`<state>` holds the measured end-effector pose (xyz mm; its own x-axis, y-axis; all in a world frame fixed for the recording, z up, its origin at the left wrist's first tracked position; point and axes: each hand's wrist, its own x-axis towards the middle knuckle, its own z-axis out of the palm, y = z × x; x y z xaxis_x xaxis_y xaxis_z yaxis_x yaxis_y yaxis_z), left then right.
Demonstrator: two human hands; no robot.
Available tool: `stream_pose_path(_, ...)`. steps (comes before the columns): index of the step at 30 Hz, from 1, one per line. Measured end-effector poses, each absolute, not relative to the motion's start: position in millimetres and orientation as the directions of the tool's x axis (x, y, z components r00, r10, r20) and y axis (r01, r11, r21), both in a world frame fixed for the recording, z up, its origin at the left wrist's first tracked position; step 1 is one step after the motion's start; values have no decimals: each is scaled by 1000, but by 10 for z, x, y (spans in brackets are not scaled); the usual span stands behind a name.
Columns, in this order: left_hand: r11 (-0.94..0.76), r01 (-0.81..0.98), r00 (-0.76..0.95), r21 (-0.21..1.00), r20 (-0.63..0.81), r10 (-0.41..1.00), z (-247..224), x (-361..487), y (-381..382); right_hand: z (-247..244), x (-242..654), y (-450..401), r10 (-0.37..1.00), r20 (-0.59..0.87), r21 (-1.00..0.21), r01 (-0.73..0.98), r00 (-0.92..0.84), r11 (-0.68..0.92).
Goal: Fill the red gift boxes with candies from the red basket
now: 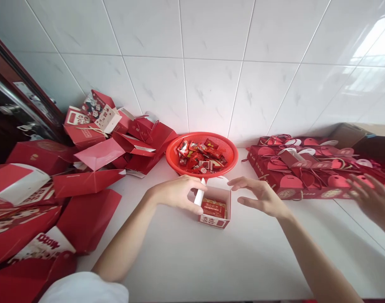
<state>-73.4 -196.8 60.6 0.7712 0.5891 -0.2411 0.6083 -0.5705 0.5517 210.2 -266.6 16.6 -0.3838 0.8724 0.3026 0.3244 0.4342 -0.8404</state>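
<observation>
A small red-and-white candy box (214, 221) stands upright on the white table with its top flaps raised. Inside it lies a packet in red-and-gold wrapping (214, 208). My left hand (181, 193) holds the box by its left side, thumb at the front and fingers behind the white flap. To the right of the box, my right hand (262, 195) is held with thumb and fingers apart and nothing between them. Right behind the box sits a red plastic basket (172, 162) containing several wrapped candies (208, 156).
Unfolded red boxes (88, 219) are heaped along the left. Closed red boxes with cord handles (302, 168) stand in rows at the right, near a cardboard carton (348, 134). Another person's hand (373, 202), blurred, reaches in at the right edge. A tiled wall (211, 92) rises behind.
</observation>
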Motion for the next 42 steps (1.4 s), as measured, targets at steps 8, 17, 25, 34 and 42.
stream_pose_path(8, -603, 531, 824, 595, -200, 529, 544, -598, -2069, -343, 1883, -2595, 889, 444, -816, 358, -113, 453)
stream_pose_path(17, -611, 497, 836, 616, -150, 528, 482, -520, -2095, -524, 1818, -2616, 919, 385, -882, 260, -79, 392)
stream_pose_path(25, -618, 489, 855, 616, -199, 478, 508, -498, -2127, -606, 1767, -2634, 906, 421, -884, 209, -29, 418)
stream_pose_path(34, -638, 469, 857, 611, -141, 495, 470, -461, -2101, -550, 1724, -2732, 939, 341, -932, 144, 48, 331)
stream_pose_path(42, -570, 668, 706, 479, -167, 688, 378, -450, -2077, -406, 1758, -2776, 939, 339, -905, 252, -55, 342)
